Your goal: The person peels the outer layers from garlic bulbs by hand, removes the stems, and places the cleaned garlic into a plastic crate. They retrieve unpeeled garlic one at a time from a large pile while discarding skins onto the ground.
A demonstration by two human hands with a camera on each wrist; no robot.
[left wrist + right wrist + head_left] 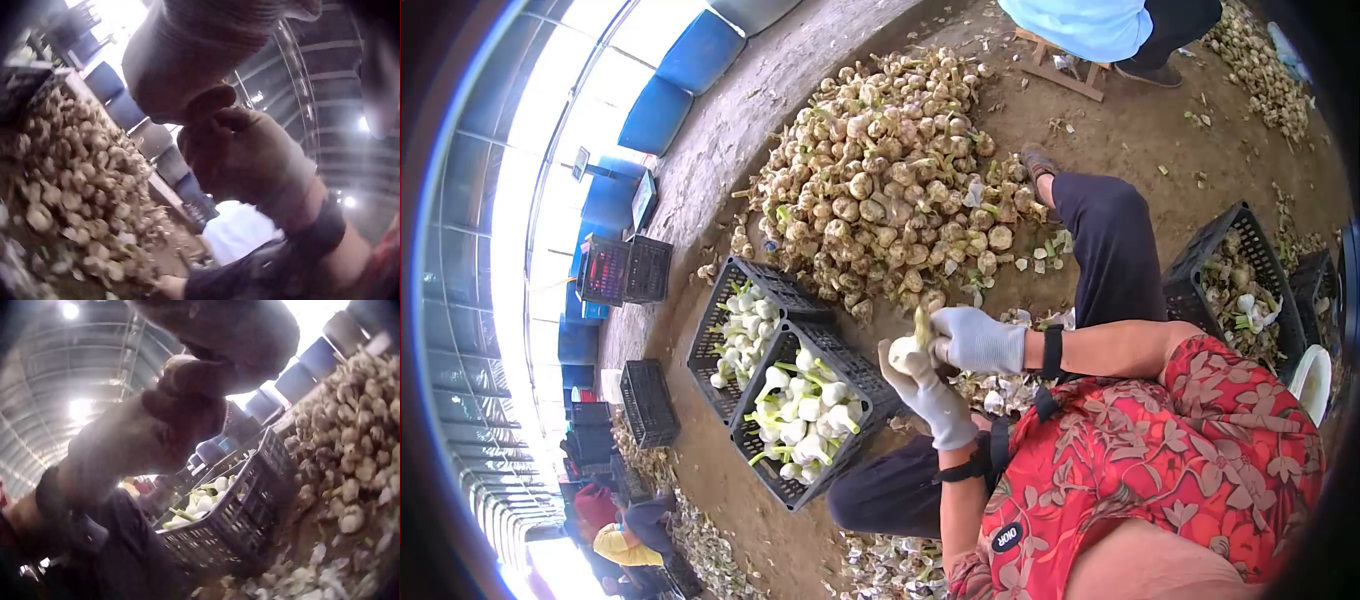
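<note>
A pale garlic bulb [908,357], its stalk pointing away from the body, is held between two gloved hands. My left hand [937,405] grips the bulb from below, fingers curled round its side. Against the bulb's stalk side, my right hand [982,342] has its fingers curled in and pinches there. Both wrist views show the hands meeting, the left hand [147,434] seen from the right wrist and the right hand [250,156] from the left; the bulb is mostly hidden behind fingers there. Just beyond the hands lies a big pile of unpeeled garlic [880,180].
Two black crates hold cleaned white garlic, the nearer crate [875,375] beside the left knee. Peelings [995,392] litter the floor between the legs. Another crate [1195,265] with garlic scraps stands on the right side. A person in light blue [1080,25] sits beyond the pile.
</note>
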